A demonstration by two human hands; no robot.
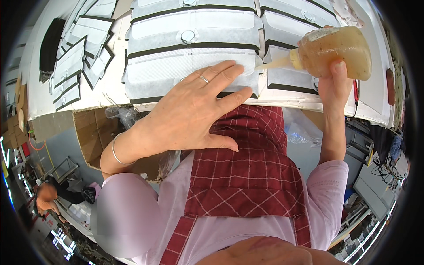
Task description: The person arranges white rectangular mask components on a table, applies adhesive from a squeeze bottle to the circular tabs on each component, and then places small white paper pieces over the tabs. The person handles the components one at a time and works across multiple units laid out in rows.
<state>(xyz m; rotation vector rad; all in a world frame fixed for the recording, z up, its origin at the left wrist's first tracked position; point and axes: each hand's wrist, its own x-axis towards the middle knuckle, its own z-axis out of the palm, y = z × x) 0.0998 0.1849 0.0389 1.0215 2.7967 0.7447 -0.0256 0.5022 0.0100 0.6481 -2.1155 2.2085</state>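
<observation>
Left hand (196, 110): fingers spread, palm flat on the nearest white padded panel (176, 66), pinning it to the tabletop (388, 79). Right hand (334, 84): grip wrapped round an amber squeeze bottle (340, 51), tipped sideways so its nozzle (276, 64) meets the panel edge beside the left fingertips.

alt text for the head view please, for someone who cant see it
A person's left hand presses flat on a white fabric panel at the table's edge, while the right hand tips a squeeze bottle of amber liquid, its nozzle pointing at the panel. More panels lie stacked behind.
</observation>
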